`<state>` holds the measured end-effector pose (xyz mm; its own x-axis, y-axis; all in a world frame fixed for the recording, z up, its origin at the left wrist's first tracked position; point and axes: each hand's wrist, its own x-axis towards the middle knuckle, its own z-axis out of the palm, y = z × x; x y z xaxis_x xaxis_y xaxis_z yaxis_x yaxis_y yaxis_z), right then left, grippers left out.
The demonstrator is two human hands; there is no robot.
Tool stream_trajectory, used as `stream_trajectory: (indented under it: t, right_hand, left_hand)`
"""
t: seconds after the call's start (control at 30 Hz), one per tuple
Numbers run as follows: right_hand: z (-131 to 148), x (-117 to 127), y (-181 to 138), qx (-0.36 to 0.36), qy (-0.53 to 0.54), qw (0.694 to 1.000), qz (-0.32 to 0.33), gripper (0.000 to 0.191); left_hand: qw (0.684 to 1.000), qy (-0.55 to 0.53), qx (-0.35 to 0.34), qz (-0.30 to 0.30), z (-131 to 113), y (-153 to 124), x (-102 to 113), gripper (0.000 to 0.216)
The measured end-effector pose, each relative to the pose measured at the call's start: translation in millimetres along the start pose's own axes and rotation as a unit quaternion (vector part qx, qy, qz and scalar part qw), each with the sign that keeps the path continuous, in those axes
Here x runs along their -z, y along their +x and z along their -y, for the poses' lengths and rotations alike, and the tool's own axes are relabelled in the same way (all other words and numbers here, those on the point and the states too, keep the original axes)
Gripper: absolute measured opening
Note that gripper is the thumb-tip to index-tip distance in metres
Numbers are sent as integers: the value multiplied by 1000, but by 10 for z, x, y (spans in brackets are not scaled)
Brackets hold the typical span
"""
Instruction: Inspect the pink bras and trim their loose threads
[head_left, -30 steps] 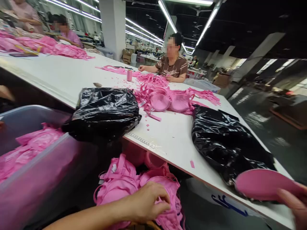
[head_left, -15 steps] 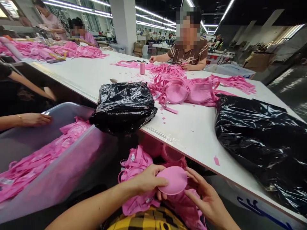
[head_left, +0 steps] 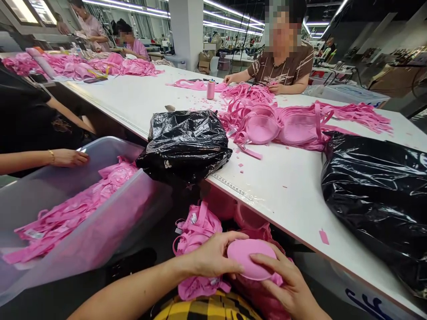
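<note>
A smooth oval pink bra cup pad (head_left: 245, 258) is held low in front of me, above my lap. My left hand (head_left: 216, 255) grips its left edge, thumb on the near side and fingers behind. On the other side, my right hand (head_left: 283, 273) has a finger laid across the pad's face and others around its right edge. Under and behind my hands lie pink bras (head_left: 200, 226) with straps and white labels, partly hidden by my arms. More pink cups (head_left: 218, 204) show beneath the table edge.
A white table (head_left: 283, 191) runs across the view, bearing black plastic bags (head_left: 190, 142), stacked pink bras (head_left: 263, 126) and a thread spool (head_left: 210, 90). At left stands a translucent bin (head_left: 110, 213) of pink garments, with another person's hand (head_left: 70, 158) at its rim. Co-workers sit beyond.
My right hand has come onto the pad, its fingers now across the face and edge. The whole view has shifted, so things appear further right.
</note>
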<state>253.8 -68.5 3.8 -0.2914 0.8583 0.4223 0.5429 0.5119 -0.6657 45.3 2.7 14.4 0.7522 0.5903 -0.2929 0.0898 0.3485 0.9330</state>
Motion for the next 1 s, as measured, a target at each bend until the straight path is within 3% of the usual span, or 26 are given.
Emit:
stream_trajectory:
  t: [0.47, 0.57, 0.77, 0.9, 1.0]
  right_hand:
    - [-9, -70, 52, -15, 83, 996, -11, 19]
    - [26, -100, 52, -42, 81, 995, -42, 15]
    - [127, -225, 118, -130, 75, 976, -160, 8]
    - [129, -365, 124, -181, 91, 957, -208, 5]
    - [133, -460, 92, -244, 134, 926, -255, 19]
  left_hand:
    - [992, -99, 71, -21, 32, 12, -73, 63]
    - [993, -90, 70, -41, 34, 28, -112, 59]
    - [996, -5, 18, -83, 41, 40, -170, 57]
    - [979, 151, -50, -130, -53, -17, -158, 71]
    - [957, 238, -87, -141, -121, -57, -141, 50]
